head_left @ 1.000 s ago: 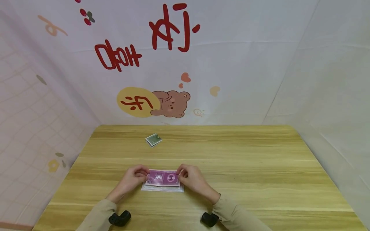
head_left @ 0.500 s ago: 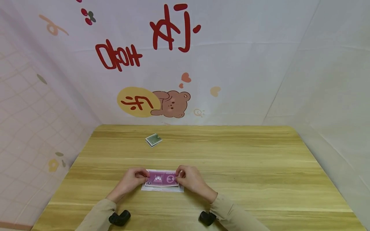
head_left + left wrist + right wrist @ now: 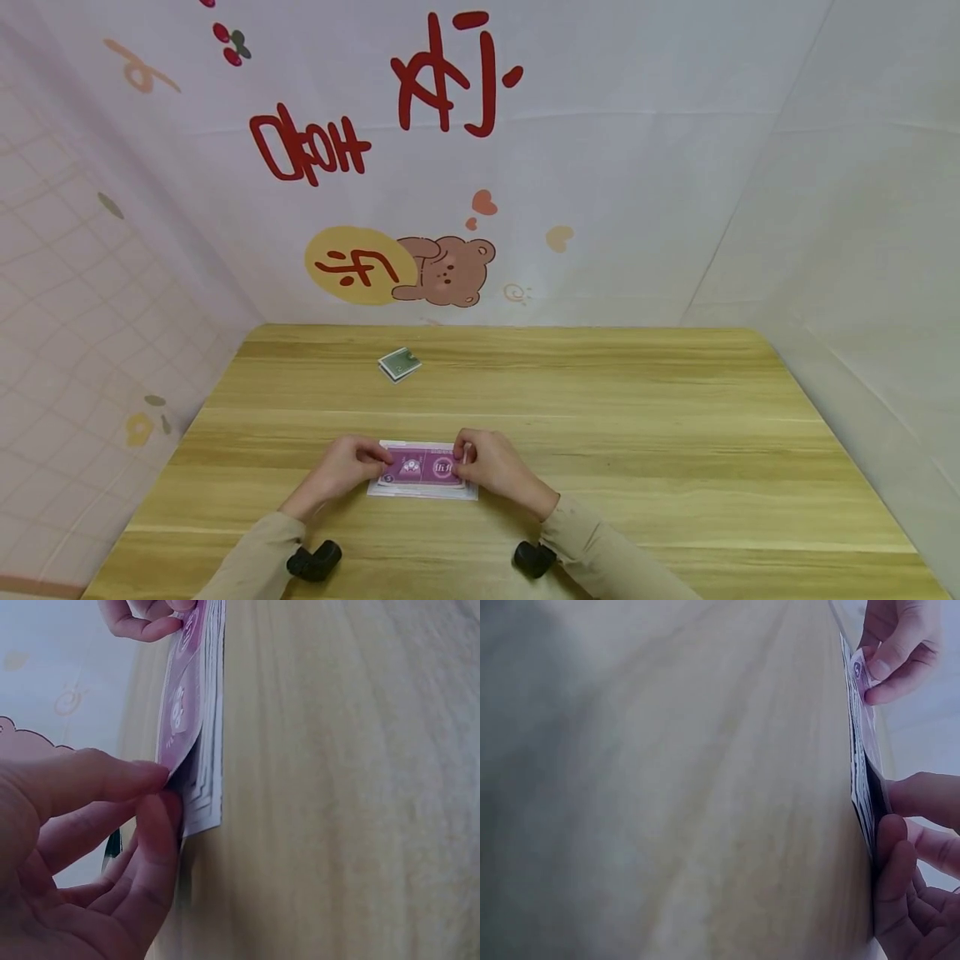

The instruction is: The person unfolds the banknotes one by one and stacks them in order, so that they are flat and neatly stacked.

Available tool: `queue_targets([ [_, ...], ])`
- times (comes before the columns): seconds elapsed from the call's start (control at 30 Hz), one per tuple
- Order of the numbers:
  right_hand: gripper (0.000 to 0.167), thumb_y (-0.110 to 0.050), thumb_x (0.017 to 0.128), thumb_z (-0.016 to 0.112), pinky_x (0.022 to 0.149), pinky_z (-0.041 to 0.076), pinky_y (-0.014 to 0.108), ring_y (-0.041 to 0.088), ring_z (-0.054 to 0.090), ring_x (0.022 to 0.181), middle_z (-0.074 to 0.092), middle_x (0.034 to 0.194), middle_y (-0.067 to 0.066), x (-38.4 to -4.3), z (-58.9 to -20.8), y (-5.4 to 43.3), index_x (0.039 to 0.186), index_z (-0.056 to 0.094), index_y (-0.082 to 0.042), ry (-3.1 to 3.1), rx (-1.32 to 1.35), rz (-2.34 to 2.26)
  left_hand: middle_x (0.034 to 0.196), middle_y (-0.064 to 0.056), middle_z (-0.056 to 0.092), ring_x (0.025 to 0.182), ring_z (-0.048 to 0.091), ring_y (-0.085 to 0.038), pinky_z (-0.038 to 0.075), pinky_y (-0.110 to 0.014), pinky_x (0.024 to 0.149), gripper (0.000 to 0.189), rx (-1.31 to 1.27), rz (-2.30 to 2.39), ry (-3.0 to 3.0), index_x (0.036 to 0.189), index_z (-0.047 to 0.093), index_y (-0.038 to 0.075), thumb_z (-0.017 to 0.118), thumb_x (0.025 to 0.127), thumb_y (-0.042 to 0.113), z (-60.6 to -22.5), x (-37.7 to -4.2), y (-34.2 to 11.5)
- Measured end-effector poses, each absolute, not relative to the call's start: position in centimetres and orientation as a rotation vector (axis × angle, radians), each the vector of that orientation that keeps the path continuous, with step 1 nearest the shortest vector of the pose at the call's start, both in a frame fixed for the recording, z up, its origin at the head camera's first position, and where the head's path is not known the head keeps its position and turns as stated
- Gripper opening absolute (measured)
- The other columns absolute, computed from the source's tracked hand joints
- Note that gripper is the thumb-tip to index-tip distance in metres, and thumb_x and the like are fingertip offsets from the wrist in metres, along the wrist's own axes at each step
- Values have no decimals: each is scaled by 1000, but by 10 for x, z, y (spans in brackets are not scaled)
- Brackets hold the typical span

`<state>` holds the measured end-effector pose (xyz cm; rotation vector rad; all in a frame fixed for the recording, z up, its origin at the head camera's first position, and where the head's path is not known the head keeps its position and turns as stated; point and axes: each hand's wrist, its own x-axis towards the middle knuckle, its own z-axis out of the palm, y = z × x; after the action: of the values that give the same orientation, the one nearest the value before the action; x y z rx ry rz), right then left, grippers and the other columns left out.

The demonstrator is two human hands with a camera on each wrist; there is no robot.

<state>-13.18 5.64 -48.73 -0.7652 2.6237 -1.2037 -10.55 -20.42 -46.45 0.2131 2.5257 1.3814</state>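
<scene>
A purple play banknote (image 3: 422, 468) lies over a stack of paper notes (image 3: 420, 493) whose white edges stick out around it. My left hand (image 3: 341, 473) pinches its left end between thumb and finger. At the right end, my right hand (image 3: 498, 471) pinches the same banknote. In the left wrist view, the near corner of the banknote (image 3: 180, 724) is lifted, leaving a dark gap above the stacked edges (image 3: 206, 780). The right wrist view likewise has the banknote's end raised off the stack (image 3: 861, 765).
Farther back on the wooden table (image 3: 637, 433) lies a small green-topped stack of paper (image 3: 400, 364). A white cloth with a printed bear (image 3: 450, 271) hangs behind the table. Black devices (image 3: 315, 561) are worn at both wrists.
Both hands keep hold of the banknote and shift only slightly. The banknote's near edge has come down a little closer to the stack. The green-topped stack stays put.
</scene>
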Motion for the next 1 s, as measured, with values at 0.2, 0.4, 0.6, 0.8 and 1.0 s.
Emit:
queue_targets([
  [0.2, 17, -5, 76, 78, 46, 36, 20, 3, 44, 52, 52, 61, -7, -133, -487, 57, 80, 62, -8, 2594, -746, -1209, 85, -9, 66, 69, 54, -17, 45, -23, 58, 10, 249, 1368, 2523, 90, 72, -5, 69, 80, -4, -467, -109, -207],
  [0.4, 15, -3, 77, 76, 46, 36, 20, 3, 44, 52, 51, 61, -6, -133, -484, 59, 82, 63, -5, 2561, -749, -1229, 87, -9, 67, 71, 53, -17, 44, -24, 59, 11, 214, 1359, 2521, 91, 73, -4, 70, 81, -3, -465, -108, -206],
  [0.6, 14, 2, 76, 71, 47, 36, 19, 2, 43, 52, 51, 60, -7, -137, -481, 65, 87, 65, -4, 2509, -796, -1199, 90, -11, 68, 75, 55, -18, 45, -24, 62, 12, 201, 1376, 2519, 91, 73, -5, 70, 80, -2, -466, -107, -209],
  [0.8, 11, 1, 83, 66, 50, 43, 20, 6, 51, 56, 57, 66, -3, -150, -473, 73, 94, 68, -2, 2365, -860, -1216, 92, -13, 67, 76, 54, -16, 46, -24, 62, 14, 166, 1401, 2511, 94, 72, -7, 67, 84, 0, -466, -105, -211],
  [1.0, 16, 2, 88, 60, 59, 49, 23, 16, 60, 68, 65, 80, 7, -177, -462, 76, 102, 67, 4, 2394, -945, -1237, 91, -12, 64, 74, 53, -18, 48, -27, 62, 19, -34, 1606, 2353, 104, 65, -14, 56, 93, -1, -464, -104, -211],
])
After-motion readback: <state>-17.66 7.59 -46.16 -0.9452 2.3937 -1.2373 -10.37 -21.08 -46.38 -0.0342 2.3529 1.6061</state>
